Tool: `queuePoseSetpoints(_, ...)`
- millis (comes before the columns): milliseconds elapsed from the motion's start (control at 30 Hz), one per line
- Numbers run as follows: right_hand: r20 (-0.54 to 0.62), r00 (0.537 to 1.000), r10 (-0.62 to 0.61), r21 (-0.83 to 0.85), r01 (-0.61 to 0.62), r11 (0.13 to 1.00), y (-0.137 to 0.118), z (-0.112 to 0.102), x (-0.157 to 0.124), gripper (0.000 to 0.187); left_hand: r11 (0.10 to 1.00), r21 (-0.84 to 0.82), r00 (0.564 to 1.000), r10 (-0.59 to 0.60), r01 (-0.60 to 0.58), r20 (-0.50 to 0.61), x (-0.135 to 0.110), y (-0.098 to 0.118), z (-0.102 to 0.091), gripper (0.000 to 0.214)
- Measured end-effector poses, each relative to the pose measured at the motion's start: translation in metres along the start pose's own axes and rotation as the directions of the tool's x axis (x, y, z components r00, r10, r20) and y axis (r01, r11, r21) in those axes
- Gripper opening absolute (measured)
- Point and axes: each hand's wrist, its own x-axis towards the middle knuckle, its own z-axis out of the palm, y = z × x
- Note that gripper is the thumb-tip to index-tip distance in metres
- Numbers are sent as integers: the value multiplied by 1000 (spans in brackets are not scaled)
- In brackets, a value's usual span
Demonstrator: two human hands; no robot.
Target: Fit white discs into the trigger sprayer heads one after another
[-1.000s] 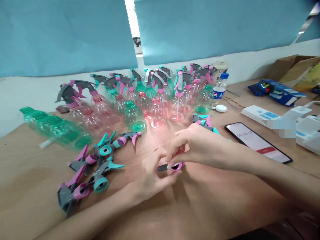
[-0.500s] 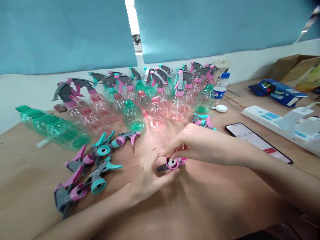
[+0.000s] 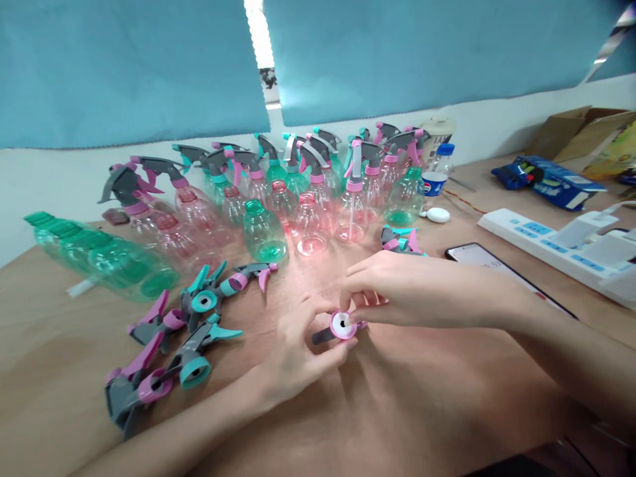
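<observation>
My left hand holds a trigger spray head upside down between curled fingers and thumb, its pink collar facing up. Inside the collar sits a white round insert with a dark hole in its centre. My right hand reaches in from the right, fingers bent and closed, fingertips at the collar's rim and the white insert. Whether anything small is pinched there is hidden. To the left lie several loose spray heads in grey with pink or turquoise parts.
Behind my hands stand several clear pink and green bottles, many with spray heads fitted. Green bottles lie at the far left. On the right are a phone, a power strip, a blue packet and a blue-capped bottle.
My right hand has shifted slightly right and lower, uncovering more of the collar. The white insert now shows fully and fills the collar more evenly. My left hand keeps its hold.
</observation>
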Motion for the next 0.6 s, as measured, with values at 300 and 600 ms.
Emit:
queuePoseSetpoints(300, 2, 998, -59, -13, 59, 998, 6, 9, 3, 16, 997, 16, 997, 73, -73, -6, 2, 0, 0, 22)
queuePoseSetpoints(600, 29, 995, -100, -56, 101, 993, 3, 8, 0, 14, 995, 36, 996, 89, -90, 15, 0, 2, -2, 20)
